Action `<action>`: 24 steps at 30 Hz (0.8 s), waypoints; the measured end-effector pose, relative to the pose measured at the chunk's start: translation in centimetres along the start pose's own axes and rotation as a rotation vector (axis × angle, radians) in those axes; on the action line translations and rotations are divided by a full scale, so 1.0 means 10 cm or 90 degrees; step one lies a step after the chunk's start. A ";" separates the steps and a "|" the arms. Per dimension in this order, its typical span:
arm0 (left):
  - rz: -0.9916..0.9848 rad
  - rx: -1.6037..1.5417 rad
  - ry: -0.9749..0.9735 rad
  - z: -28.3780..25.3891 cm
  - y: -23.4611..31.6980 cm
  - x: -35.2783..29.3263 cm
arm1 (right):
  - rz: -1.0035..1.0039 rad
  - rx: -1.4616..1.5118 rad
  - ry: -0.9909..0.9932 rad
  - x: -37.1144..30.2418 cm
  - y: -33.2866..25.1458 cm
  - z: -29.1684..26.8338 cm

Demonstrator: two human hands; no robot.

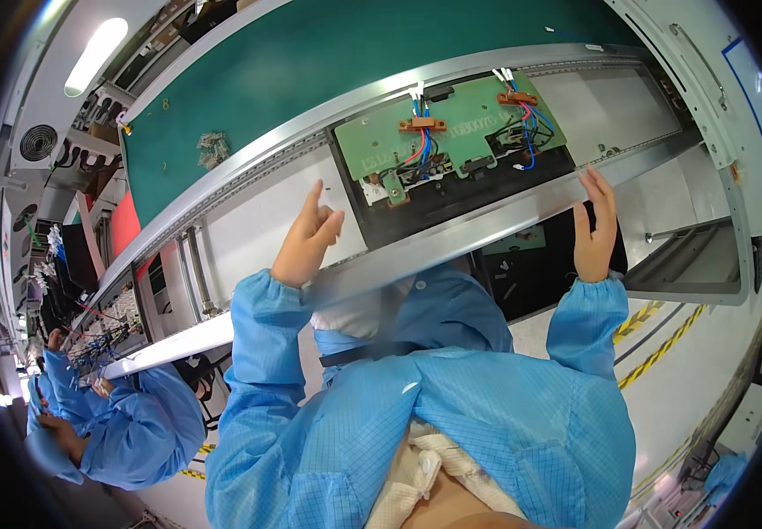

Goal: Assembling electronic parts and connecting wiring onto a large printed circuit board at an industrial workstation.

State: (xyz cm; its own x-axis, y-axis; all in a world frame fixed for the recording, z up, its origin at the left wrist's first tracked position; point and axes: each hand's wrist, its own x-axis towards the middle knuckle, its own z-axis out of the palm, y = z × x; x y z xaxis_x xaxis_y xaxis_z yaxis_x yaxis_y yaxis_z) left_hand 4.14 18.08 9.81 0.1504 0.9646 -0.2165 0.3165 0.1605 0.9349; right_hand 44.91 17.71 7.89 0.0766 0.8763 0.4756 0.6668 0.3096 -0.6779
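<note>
A black fixture plate [391, 226] lies across the conveyor in front of me, bearing a green board [372, 141]. Two brown terminal blocks, one at the board's left [422, 124] and one at its right [520, 99], have red, blue, black and white wires running from them. My left hand [308, 238] is raised left of the plate, index finger stretched and thumb apart, with nothing in it. Beyond the plate's right end, my right hand [597, 231] is held up over the near rail, its fingers extended and the thumb spread. Neither hand appears to grip anything.
The metal near rail [478, 227] runs between me and the conveyor. Behind it is a green bench mat [310, 66] with a small heap of metal parts [213, 150]. A co-worker in blue [147, 432] sits at the left. Another black plate [522, 286] shows below the rail.
</note>
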 end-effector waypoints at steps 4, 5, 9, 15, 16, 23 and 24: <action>-0.083 -0.139 -0.072 0.20 0.09 -0.01 | 0.000 0.034 0.067 -0.14 0.08 0.07; -0.084 -0.134 -0.074 0.22 0.10 0.00 | -0.008 0.071 0.079 -0.18 0.05 0.12; -0.092 -0.067 -0.100 0.18 0.17 -0.01 | -0.136 0.174 0.046 -0.18 -0.25 0.42; -0.101 -0.056 -0.153 0.28 0.32 0.09 | -0.375 0.325 -0.249 -0.23 -0.74 0.89; -0.108 -0.030 -0.209 0.26 0.36 0.17 | -0.375 0.333 -0.243 -0.21 -0.83 0.96; -0.119 0.084 -0.287 0.61 0.72 0.70 | -0.335 0.242 -0.368 -0.03 -1.06 1.08; -0.108 0.093 -0.310 0.66 0.78 0.79 | -0.286 0.247 -0.331 0.03 -1.05 1.06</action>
State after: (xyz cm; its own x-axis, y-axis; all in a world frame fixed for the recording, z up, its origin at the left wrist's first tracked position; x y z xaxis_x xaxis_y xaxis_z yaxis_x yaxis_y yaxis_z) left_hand 14.00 25.57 13.50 0.4920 0.7132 -0.4993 0.4961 0.2416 0.8340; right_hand 30.03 18.59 9.19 -0.5589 0.6678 0.4916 0.2386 0.6973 -0.6759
